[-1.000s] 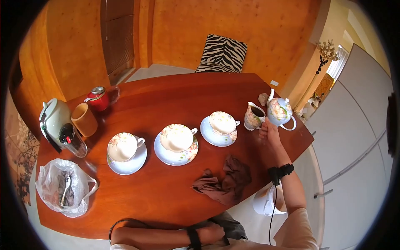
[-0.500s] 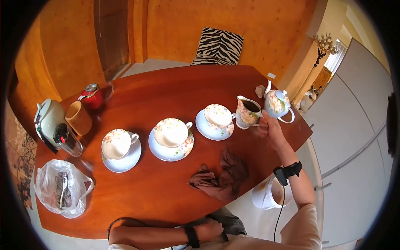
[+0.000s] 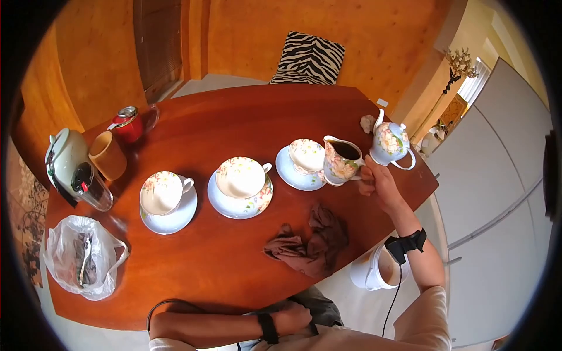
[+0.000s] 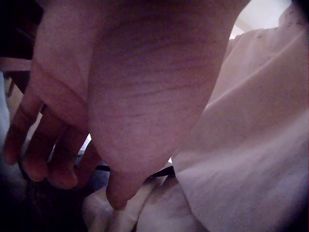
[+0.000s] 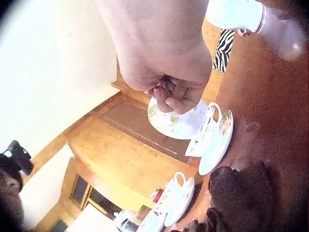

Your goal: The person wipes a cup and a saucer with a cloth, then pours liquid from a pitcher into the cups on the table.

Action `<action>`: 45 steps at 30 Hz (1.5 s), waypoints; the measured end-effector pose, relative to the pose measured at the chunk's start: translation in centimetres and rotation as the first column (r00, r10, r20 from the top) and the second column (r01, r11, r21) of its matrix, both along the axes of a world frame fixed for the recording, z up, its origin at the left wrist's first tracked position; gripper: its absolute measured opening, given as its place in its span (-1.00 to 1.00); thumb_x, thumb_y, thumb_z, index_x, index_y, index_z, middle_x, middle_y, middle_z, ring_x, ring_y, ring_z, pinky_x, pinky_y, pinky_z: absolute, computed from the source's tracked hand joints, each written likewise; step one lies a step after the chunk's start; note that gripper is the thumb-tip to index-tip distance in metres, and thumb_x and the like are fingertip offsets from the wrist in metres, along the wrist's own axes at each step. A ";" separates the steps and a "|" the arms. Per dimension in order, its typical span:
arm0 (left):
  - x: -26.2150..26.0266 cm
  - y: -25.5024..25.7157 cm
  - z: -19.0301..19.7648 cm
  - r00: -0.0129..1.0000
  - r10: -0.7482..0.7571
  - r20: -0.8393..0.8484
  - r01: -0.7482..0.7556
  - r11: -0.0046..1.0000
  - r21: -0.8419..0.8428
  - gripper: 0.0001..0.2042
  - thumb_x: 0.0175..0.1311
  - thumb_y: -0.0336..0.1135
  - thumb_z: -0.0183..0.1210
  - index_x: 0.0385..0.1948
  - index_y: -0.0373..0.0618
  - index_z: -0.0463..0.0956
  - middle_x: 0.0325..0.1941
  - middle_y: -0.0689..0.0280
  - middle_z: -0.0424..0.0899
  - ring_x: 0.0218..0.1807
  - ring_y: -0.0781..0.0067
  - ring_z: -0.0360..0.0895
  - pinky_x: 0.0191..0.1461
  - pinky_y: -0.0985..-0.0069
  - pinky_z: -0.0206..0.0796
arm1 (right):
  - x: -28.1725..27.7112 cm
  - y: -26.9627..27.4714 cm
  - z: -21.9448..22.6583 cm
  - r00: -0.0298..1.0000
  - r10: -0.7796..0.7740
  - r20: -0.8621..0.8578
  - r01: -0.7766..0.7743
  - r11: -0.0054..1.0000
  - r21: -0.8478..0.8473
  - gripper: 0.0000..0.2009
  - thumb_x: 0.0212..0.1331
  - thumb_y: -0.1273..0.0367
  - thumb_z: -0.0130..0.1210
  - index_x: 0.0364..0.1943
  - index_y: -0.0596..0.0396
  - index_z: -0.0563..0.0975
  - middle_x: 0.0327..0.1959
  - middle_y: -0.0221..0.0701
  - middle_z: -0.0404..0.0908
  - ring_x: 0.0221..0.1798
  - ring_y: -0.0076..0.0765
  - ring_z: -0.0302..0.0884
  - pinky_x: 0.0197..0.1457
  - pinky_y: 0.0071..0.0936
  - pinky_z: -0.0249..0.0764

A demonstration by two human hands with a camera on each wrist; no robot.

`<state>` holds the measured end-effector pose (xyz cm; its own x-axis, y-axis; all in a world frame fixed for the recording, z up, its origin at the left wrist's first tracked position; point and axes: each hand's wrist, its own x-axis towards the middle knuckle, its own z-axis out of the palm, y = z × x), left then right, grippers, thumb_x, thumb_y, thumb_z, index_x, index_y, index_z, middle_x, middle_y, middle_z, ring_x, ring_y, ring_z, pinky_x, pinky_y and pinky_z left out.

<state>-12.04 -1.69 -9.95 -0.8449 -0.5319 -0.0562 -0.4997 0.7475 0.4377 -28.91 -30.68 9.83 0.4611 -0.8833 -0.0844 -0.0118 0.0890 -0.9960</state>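
My right hand (image 3: 380, 182) grips the handle of a floral cream jug (image 3: 341, 168) that holds dark liquid. In the head view the jug overlaps the right edge of the nearest cup (image 3: 307, 154) and its blue saucer (image 3: 297, 181). From the right wrist view, curled fingers (image 5: 178, 104) hide part of the jug (image 5: 169, 121). Farther left stand a middle cup (image 3: 241, 178) and a left cup (image 3: 161, 193), each on a saucer. A matching teapot (image 3: 390, 144) stands beyond the right hand. My left hand (image 3: 294, 317) lies at the waist, fingers loosely bent, holding nothing.
A crumpled brown cloth (image 3: 310, 243) lies on the wooden table (image 3: 193, 272) near its front edge. At the left are a plastic bag (image 3: 82, 257), a pale green kettle (image 3: 67, 158), a wooden cup (image 3: 108, 156) and a red can (image 3: 128, 126). A white bucket (image 3: 366, 272) stands below the right edge.
The cream jug, in my right hand, has moved left from beside the teapot to the nearest cup. The left hand has stayed at the waist.
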 end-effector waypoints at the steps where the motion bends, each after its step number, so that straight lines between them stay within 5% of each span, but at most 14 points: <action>1: 0.0 0.0 0.2 1.000 0.011 0.003 -0.011 1.000 -0.015 -0.89 0.05 -0.34 0.21 -0.53 -0.09 0.70 -0.52 0.20 0.72 -0.45 0.22 0.73 -0.54 0.26 0.48 | 0.1 0.1 0.0 1.000 -0.008 -0.008 0.008 1.000 0.003 -0.57 0.52 -0.01 -0.08 -0.51 -0.14 0.25 -0.59 -0.67 0.04 -0.62 -0.62 0.03 -0.49 -0.56 0.04; 28: 0.6 -0.3 1.8 1.000 -0.006 0.009 0.006 1.000 0.003 -0.87 0.06 -0.35 0.19 -0.51 -0.15 0.71 -0.52 0.21 0.72 -0.46 0.18 0.73 -0.56 0.23 0.48 | -0.5 0.4 -0.1 0.993 -0.010 -0.114 0.010 1.000 -0.006 -0.55 0.50 -0.02 -0.07 -0.52 -0.09 0.28 -0.64 -0.63 0.07 -0.65 -0.59 0.08 -0.54 -0.55 0.06; 33: 0.5 0.0 0.8 0.999 0.026 -0.047 -0.027 0.999 -0.037 -0.87 0.05 -0.35 0.19 -0.52 -0.15 0.70 -0.53 0.20 0.72 -0.46 0.18 0.73 -0.57 0.21 0.48 | 0.1 0.5 0.6 0.987 -0.023 -0.158 0.024 1.000 0.006 -0.58 0.51 -0.01 -0.06 -0.52 -0.19 0.24 -0.62 -0.73 0.01 -0.64 -0.69 -0.03 -0.54 -0.60 -0.04; 36: 0.8 -0.2 2.5 0.999 0.038 0.007 -0.038 0.998 0.047 -0.84 0.09 -0.37 0.15 -0.52 -0.26 0.65 -0.51 0.01 0.69 -0.43 0.07 0.70 -0.39 0.21 0.50 | 0.3 0.4 1.2 0.980 -0.053 -0.190 0.057 0.998 0.019 -0.56 0.49 -0.02 -0.06 -0.51 -0.12 0.28 -0.64 -0.66 0.08 -0.65 -0.62 0.04 -0.54 -0.56 0.01; 45: 0.4 0.0 1.6 0.999 0.028 0.041 -0.029 0.999 0.022 -0.84 0.09 -0.37 0.16 -0.52 -0.25 0.66 -0.47 0.05 0.72 -0.40 0.09 0.71 -0.36 0.21 0.52 | 0.4 0.0 1.9 0.980 -0.029 -0.198 0.039 0.998 0.044 -0.55 0.50 -0.03 -0.07 -0.51 -0.10 0.30 -0.62 -0.69 0.04 -0.63 -0.64 0.03 -0.52 -0.59 0.01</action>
